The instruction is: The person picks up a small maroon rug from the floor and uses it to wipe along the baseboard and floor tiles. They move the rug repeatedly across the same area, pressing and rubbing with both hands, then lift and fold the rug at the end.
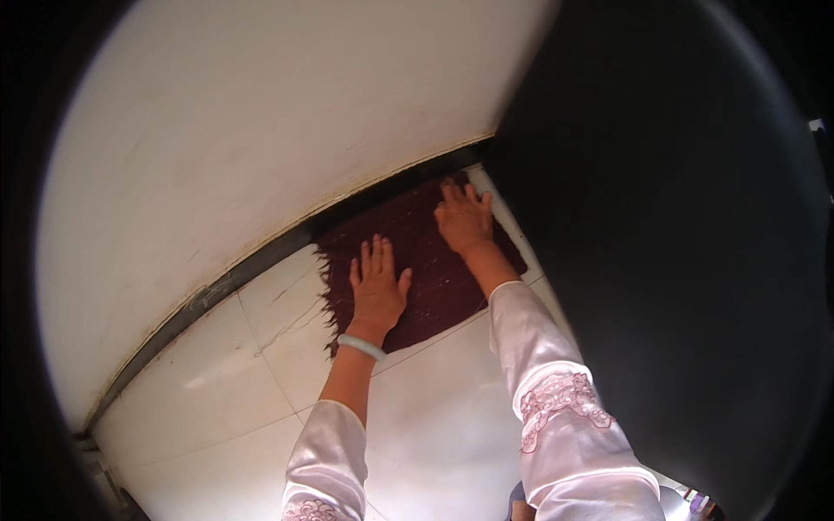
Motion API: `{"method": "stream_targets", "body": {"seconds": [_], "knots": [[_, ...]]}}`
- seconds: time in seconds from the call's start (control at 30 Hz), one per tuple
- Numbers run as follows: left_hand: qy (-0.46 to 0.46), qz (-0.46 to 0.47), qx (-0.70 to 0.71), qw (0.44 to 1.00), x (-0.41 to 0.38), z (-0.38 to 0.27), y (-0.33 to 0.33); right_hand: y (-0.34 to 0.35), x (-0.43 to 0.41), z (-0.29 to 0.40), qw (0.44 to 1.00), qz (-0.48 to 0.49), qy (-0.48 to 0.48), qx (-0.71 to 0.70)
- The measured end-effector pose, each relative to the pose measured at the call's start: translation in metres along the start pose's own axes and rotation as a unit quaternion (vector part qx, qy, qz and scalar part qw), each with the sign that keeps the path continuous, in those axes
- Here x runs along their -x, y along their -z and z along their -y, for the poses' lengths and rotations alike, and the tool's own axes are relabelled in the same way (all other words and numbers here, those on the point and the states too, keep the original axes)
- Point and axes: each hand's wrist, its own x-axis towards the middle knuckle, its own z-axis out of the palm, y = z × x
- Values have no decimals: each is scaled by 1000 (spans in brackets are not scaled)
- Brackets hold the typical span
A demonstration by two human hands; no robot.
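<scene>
A dark maroon mat (417, 273) with a frayed, fringed left edge lies on the tiled floor against the foot of the wall. My left hand (380, 286) rests on its left part, palm down with fingers spread, a pale bangle (362, 346) around the wrist. Farther up, close to the mat's upper right corner, my right hand (464, 216) is also palm down on the fabric, fingers apart. Neither hand holds anything.
A white wall (260, 143) with a dark skirting board (273, 255) runs behind the mat. Pale floor tiles (443, 397) extend toward me. A large dark surface (664, 247) rises along the right side. Part of a shoe (517, 498) shows at the bottom.
</scene>
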Motion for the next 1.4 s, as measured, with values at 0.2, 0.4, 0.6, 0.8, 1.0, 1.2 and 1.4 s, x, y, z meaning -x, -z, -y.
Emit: {"method": "stream_targets", "body": {"seconds": [0.2, 0.4, 0.6, 0.8, 1.0, 1.2, 1.4], "knots": [[-57, -45, -6, 997, 12, -1, 3, 30, 23, 16, 998, -67, -20, -4], [-53, 0, -45, 998, 32, 9, 18, 16, 49, 29, 997, -36, -50, -50], [-101, 13, -67, 993, 100, -12, -14, 14, 148, 19, 991, -5, -125, -41], [-103, 1, -79, 991, 65, -25, -16, 8, 110, -1, 996, -25, -88, -19], [-89, 25, -58, 994, 26, -15, 3, 14, 70, 12, 994, -71, -86, -15], [-122, 68, -76, 987, 103, -31, 5, 34, 179, 24, 985, -11, -165, 42], [-163, 65, -74, 982, 158, -60, -22, 40, 254, 19, 966, -16, -248, 69]]}}
